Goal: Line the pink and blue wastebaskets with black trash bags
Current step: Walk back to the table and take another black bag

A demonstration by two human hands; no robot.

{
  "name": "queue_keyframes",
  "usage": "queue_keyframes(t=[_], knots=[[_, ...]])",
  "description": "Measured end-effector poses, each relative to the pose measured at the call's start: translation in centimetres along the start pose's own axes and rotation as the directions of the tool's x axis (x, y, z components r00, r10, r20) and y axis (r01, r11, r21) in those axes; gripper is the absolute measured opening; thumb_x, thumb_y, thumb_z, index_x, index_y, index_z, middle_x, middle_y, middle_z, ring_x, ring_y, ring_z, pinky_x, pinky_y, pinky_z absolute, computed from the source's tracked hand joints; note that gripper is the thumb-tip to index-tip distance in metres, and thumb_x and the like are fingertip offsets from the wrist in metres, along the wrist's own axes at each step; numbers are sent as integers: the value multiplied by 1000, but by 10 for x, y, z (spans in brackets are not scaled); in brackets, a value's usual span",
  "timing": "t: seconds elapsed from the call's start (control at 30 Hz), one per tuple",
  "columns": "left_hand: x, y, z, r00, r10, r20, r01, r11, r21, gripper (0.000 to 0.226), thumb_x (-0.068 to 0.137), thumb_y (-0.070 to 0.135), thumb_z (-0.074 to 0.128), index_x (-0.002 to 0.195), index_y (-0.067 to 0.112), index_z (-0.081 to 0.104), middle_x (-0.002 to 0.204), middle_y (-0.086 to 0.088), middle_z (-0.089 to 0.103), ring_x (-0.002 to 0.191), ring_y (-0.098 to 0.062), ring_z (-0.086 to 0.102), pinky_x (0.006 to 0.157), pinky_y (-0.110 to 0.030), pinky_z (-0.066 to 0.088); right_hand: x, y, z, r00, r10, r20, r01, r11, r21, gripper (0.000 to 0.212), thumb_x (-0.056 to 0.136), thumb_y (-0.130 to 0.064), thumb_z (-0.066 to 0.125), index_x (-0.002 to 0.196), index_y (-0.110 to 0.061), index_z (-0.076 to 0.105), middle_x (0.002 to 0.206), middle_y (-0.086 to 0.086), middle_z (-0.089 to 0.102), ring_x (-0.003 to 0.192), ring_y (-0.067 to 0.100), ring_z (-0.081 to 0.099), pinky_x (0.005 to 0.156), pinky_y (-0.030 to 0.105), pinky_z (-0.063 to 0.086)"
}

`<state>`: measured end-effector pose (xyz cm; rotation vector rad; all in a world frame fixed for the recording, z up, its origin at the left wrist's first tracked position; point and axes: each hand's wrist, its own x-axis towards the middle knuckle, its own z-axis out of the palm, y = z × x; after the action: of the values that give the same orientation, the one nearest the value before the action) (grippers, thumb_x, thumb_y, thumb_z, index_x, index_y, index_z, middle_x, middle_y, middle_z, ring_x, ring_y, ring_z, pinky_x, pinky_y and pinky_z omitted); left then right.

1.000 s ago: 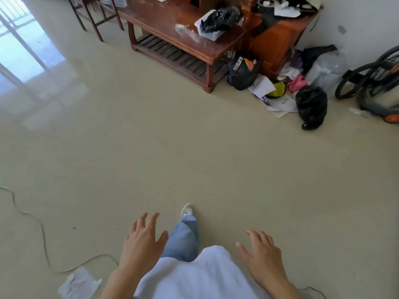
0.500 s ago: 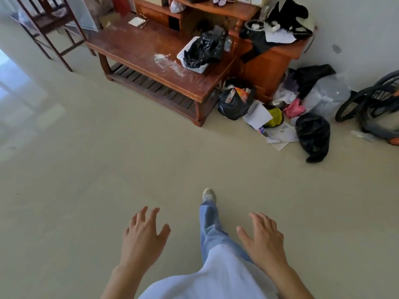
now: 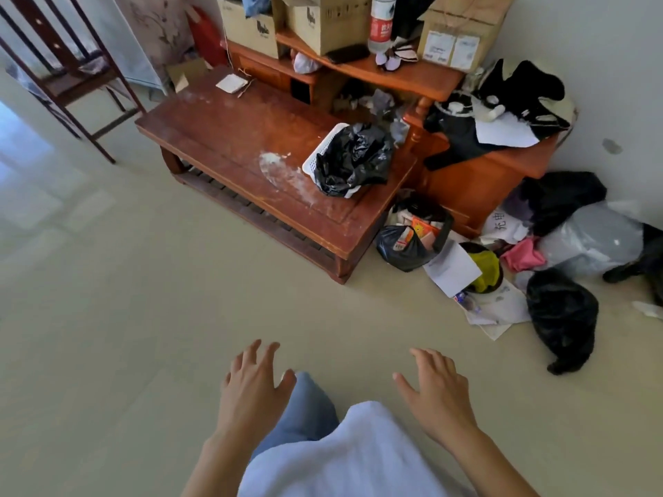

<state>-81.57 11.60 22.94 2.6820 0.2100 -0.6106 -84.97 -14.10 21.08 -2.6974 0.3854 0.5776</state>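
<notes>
My left hand (image 3: 251, 392) and my right hand (image 3: 436, 392) hang in front of me over the bare floor, fingers spread, holding nothing. Ahead on the low wooden table (image 3: 233, 145) lies a white basket (image 3: 324, 148) on its side with crumpled black trash bags (image 3: 353, 159) spilling from it. Another black bag (image 3: 561, 319) lies on the floor at the right. No pink or blue wastebasket shows in this view.
A filled black bag (image 3: 409, 242), papers, a yellow item and a pink cloth (image 3: 523, 254) litter the floor by an orange cabinet (image 3: 480, 184). Cardboard boxes (image 3: 323, 19) and a bottle stand on a shelf behind. A dark wooden chair (image 3: 71, 77) stands at far left.
I have walked toward the table, so it and the floor clutter appear larger and lower in view. Both hands stay open and empty in front of me.
</notes>
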Motion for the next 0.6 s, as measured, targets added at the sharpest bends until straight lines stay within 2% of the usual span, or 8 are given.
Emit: queue_keyframes(t=[0.07,0.13,0.17,0.27,0.4,0.6], knots=[[41,3,-12,1000,5,25,-4,1000,-9,58,88,43,47,142,29,31,152,2,29,135,-22,32,106,-34,32,41,-22,-5,999,-8,40,8,1000,-6,59,89,-53,37,139,-22,35,145,-5,38,134,17,31,103,37,33],[88,0,-26,998,16,65,-15,1000,-17,60,88,42,48,143,31,27,151,3,28,134,-21,32,104,-33,33,85,-46,-8,998,0,62,0,1000,-4,72,79,-61,23,138,-22,36,145,-5,39,134,17,33,102,38,35],[114,-3,-35,996,19,85,-18,1000,-12,60,88,42,47,143,31,26,152,3,26,135,-21,31,104,-33,33,107,-59,-9,997,18,78,-18,1000,0,72,79,-61,23,138,-22,36,145,-5,38,133,17,33,102,38,35],[203,-10,-78,993,39,108,-46,997,60,62,89,44,44,145,31,22,156,2,20,139,-20,25,107,-34,33,177,-102,-17,990,94,108,-100,994,51,56,89,-50,41,138,-23,34,146,-5,37,133,17,33,102,38,34],[306,4,-141,987,117,110,-134,977,167,60,89,44,44,144,28,26,155,1,24,139,-21,27,108,-33,32,260,-161,-46,987,147,67,-154,981,115,53,89,-47,45,135,-23,37,142,-4,41,131,18,35,101,40,34],[431,65,-185,952,229,205,-267,946,184,58,90,41,43,145,27,27,155,0,24,141,-21,25,109,-37,31,356,-199,-85,977,204,54,-210,968,135,51,89,-45,45,135,-22,40,137,-4,46,129,18,38,100,40,36]])
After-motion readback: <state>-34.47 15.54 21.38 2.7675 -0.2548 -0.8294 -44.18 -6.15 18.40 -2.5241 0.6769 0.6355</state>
